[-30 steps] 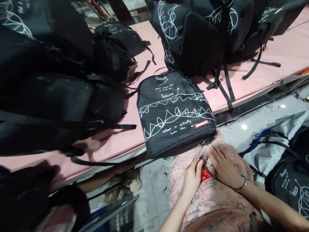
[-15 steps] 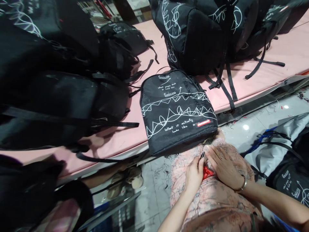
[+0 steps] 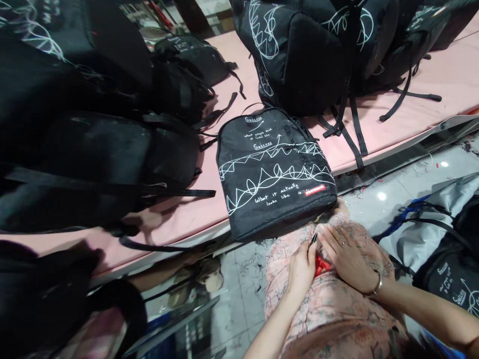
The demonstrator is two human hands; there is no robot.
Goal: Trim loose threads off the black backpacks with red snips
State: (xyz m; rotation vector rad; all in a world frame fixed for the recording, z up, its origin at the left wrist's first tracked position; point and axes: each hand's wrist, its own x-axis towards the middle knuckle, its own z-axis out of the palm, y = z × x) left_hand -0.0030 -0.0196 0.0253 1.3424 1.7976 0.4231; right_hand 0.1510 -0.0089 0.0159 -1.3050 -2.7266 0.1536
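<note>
My left hand rests on my lap, closed round a small, dark, slim tool; only its narrow end shows, so its kind is unclear. Flat on the patterned pink cloth over my lap lies my right hand, fingers stretched out, with a ring and a bracelet. Red material shows between both hands, partly hidden under them. Just beyond them a black backpack with white lettering, white scribbled lines and a red label lies face up across the edge of the pink table.
More black backpacks crowd the left of the pink table, and others stand at the back right with straps hanging over its edge. Lower left, part of another person shows. Bags lie at the right above the tiled floor.
</note>
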